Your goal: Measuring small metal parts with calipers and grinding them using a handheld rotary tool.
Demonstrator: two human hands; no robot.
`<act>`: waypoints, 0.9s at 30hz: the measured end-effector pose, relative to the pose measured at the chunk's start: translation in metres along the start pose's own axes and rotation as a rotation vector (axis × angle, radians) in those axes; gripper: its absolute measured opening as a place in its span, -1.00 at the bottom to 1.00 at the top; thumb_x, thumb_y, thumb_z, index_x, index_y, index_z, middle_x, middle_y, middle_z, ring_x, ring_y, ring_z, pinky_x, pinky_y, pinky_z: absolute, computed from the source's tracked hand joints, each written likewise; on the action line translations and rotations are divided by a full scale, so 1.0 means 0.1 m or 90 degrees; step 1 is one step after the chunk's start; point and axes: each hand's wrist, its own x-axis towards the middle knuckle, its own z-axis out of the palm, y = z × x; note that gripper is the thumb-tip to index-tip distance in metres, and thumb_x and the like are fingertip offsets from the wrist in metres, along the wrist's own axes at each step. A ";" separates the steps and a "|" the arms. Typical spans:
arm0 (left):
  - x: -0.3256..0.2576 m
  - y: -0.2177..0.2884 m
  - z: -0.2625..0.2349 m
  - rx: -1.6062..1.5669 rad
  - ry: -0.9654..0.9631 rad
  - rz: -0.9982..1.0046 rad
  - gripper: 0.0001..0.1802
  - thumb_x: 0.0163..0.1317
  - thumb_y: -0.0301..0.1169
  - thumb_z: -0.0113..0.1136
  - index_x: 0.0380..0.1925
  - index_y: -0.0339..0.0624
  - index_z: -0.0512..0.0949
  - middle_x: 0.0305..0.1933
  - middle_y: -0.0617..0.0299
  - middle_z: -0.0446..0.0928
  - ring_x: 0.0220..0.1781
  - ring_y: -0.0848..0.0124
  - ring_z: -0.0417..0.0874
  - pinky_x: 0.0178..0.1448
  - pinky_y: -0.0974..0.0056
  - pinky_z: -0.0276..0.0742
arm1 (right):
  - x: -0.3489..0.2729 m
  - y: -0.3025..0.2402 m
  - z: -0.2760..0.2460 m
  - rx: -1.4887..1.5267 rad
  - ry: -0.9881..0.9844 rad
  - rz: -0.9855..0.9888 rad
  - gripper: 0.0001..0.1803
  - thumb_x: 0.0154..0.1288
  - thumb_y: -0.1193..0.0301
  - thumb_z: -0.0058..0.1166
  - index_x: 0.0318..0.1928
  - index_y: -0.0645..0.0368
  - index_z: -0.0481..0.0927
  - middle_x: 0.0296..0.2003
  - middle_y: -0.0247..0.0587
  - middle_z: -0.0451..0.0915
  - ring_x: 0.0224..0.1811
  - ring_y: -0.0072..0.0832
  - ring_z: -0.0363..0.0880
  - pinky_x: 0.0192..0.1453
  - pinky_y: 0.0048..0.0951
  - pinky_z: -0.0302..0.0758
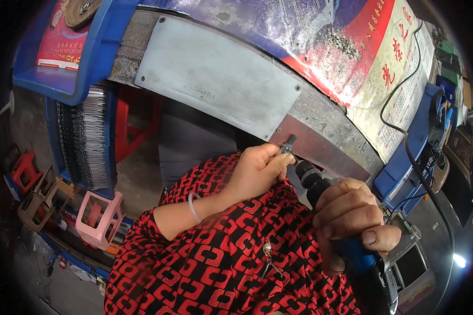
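Observation:
My left hand (260,169) is closed, with thumb and fingertips pinching a small dark metal part (287,145) at the front edge of the bench, over a reddish-brown strip (320,149). Wrapped around a blue and black power screwdriver (358,254) is my right hand (352,210). The tool's black nose points up and left at the small part, near my left fingertips. Whether its tip touches the part I cannot tell. Just beyond my left hand, a flat grey metal plate (210,73) is fixed to the bench with screws at its corners.
Small metal pieces (344,43) lie heaped on a printed sheet on the bench. A blue bin (97,52) stands at upper left; below it, another holds many thin metal parts (93,139). A black cable (404,131) hangs at right beside a blue crate (402,181). A pink stool (97,220) stands lower left.

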 end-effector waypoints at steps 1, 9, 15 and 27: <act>0.00 -0.01 0.00 -0.012 -0.008 0.002 -0.77 0.23 -0.40 0.02 -0.48 -0.36 0.53 -0.69 0.34 0.43 -0.65 0.66 0.34 -0.55 0.49 0.26 | 0.00 0.00 0.00 0.002 -0.008 -0.004 -0.44 0.09 0.16 0.22 -0.06 0.10 0.19 -0.49 -0.33 0.46 -0.60 -0.51 0.49 -0.58 -0.54 0.45; 0.00 0.00 0.01 0.012 0.006 -0.003 -0.74 0.22 -0.38 0.05 -0.57 -0.33 0.50 -0.71 0.37 0.40 -0.66 0.68 0.30 -0.57 0.49 0.21 | 0.02 0.00 0.02 0.011 0.003 0.006 -0.51 0.04 0.26 0.26 -0.19 0.13 0.23 -0.51 -0.26 0.48 -0.59 -0.46 0.51 -0.56 -0.50 0.49; 0.03 -0.10 0.01 -0.007 0.013 0.013 -0.73 0.21 -0.38 0.08 -0.62 -0.30 0.48 -0.72 0.39 0.38 -0.67 0.70 0.27 -0.60 0.48 0.17 | 0.03 0.03 0.08 0.048 0.043 0.004 -0.55 -0.02 0.39 0.31 -0.26 0.15 0.26 -0.55 -0.20 0.49 -0.62 -0.41 0.52 -0.56 -0.46 0.51; 0.00 -0.02 0.02 -0.035 0.008 0.018 -0.74 0.20 -0.38 0.08 -0.61 -0.31 0.48 -0.72 0.38 0.40 -0.67 0.69 0.30 -0.59 0.49 0.21 | 0.03 0.06 -0.02 0.019 -0.062 -0.015 -0.44 0.08 0.15 0.23 -0.09 0.12 0.20 -0.49 -0.31 0.46 -0.58 -0.50 0.50 -0.57 -0.54 0.44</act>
